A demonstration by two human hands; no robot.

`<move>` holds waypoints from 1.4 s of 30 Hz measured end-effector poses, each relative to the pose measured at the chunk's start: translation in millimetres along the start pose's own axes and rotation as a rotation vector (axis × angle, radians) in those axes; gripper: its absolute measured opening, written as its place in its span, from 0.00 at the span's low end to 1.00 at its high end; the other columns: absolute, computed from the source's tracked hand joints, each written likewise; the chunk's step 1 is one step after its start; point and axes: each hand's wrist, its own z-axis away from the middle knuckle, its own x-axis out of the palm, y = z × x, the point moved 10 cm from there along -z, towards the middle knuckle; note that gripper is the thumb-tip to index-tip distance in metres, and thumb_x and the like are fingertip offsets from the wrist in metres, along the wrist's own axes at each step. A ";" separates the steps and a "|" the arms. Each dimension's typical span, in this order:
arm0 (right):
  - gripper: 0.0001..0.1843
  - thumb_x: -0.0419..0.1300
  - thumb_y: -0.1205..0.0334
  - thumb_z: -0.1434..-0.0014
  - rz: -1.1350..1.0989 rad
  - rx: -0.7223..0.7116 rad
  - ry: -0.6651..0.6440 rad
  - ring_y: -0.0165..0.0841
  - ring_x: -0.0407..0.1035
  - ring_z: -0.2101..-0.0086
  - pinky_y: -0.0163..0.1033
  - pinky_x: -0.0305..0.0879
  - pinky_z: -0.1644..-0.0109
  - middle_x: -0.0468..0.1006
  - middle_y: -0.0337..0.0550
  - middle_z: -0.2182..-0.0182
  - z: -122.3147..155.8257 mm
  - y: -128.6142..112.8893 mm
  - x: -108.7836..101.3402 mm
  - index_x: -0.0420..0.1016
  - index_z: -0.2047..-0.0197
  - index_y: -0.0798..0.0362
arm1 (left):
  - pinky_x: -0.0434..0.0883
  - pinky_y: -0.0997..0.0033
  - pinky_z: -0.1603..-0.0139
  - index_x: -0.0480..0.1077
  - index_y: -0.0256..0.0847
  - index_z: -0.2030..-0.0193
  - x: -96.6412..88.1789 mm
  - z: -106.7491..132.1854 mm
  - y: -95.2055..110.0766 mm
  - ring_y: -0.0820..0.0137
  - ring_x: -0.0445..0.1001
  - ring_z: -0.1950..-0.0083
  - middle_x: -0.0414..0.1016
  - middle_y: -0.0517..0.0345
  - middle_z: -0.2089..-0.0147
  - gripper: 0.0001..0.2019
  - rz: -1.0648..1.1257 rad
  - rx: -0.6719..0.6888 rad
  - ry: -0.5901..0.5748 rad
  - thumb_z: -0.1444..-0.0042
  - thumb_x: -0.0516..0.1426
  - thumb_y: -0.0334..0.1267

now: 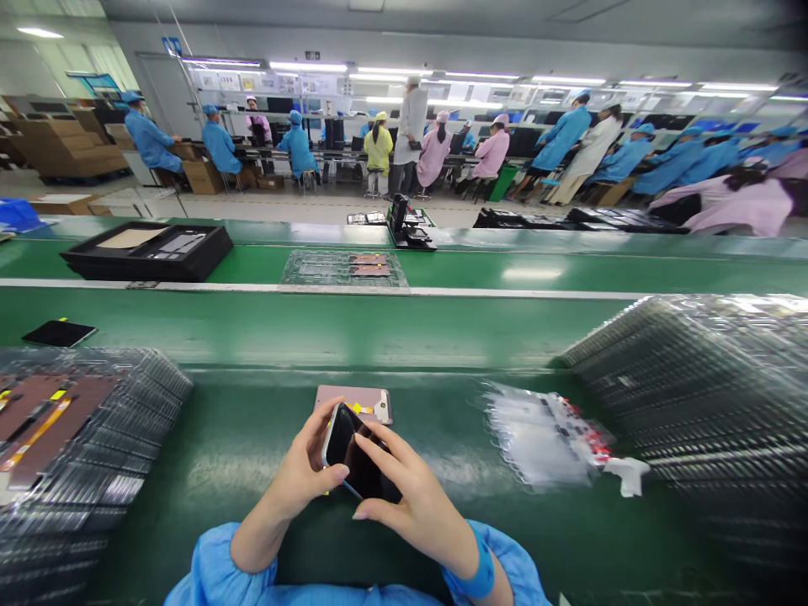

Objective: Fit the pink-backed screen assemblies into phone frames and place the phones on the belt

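Observation:
Between both hands, above the green bench, I hold a phone tilted, its dark glossy screen up and a silvery edge on the left side. My left hand grips that left edge, with the thumb at the near corner. Across the right part of the screen lie the fingers of my right hand, its thumb on the near edge. A flat brownish screen panel with a yellow tab and a flex cable lies just beyond the phone, partly hidden by my hands.
Stacked clear plastic trays stand left and right. Clear film strips with red tabs lie at right. On the conveyor are a black tray, a clear tray and a dark panel. Co-workers sit and stand beyond.

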 end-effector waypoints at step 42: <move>0.50 0.56 0.28 0.43 0.026 0.015 0.109 0.51 0.61 0.38 0.60 0.55 0.34 0.64 0.62 0.37 -8.8 -0.1 -19.7 0.60 0.31 0.57 | 0.80 0.63 0.59 0.73 0.39 0.48 -6.8 4.7 -34.1 0.59 0.81 0.58 0.80 0.46 0.52 0.22 0.373 -0.390 0.177 0.43 0.63 0.51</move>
